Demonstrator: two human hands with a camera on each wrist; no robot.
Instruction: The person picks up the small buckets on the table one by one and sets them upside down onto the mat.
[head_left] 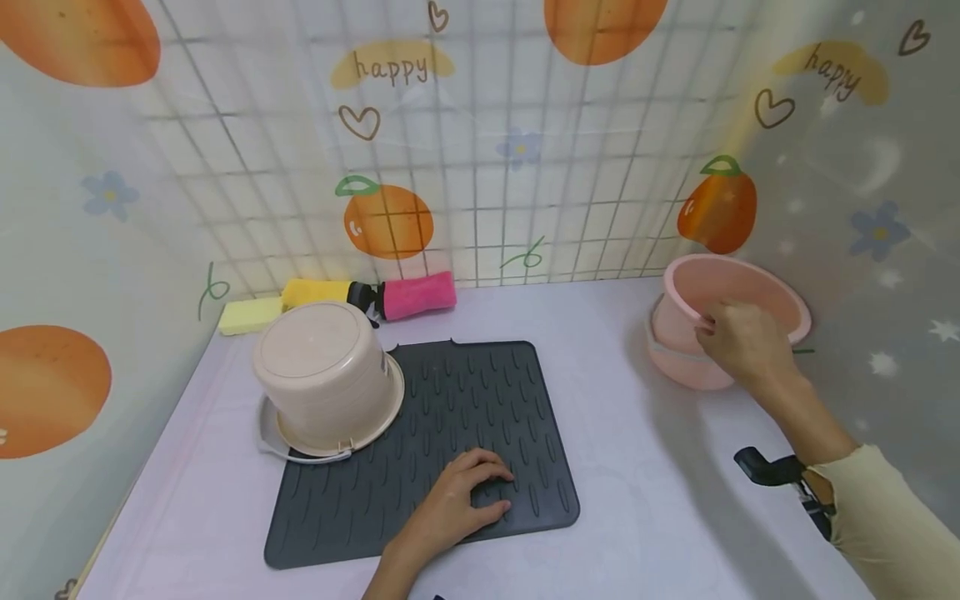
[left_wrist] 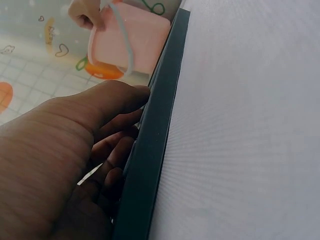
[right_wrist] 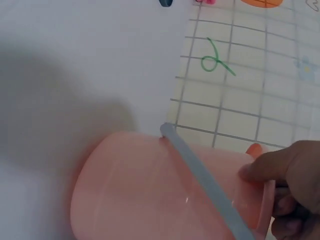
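At the back right of the table stands a pink bucket (head_left: 693, 371), upright, its grey handle (right_wrist: 202, 180) hanging down along the side. My right hand (head_left: 742, 337) grips the bucket's near rim, thumb outside and fingers inside, as the right wrist view shows. My left hand (head_left: 457, 500) rests on the front part of a dark grey ridged mat (head_left: 420, 442), fingers loosely bent and nothing held. In the left wrist view its fingertips touch down just behind the mat's front edge (left_wrist: 155, 130).
A beige bucket (head_left: 330, 375) sits upside down over the mat's left part, its handle (head_left: 300, 457) lying around the rim. Behind it are a pale yellow sponge (head_left: 250, 317), a rolled yellow cloth (head_left: 315, 290) and a rolled pink cloth (head_left: 417, 296). Printed curtains (head_left: 480, 150) enclose the table.
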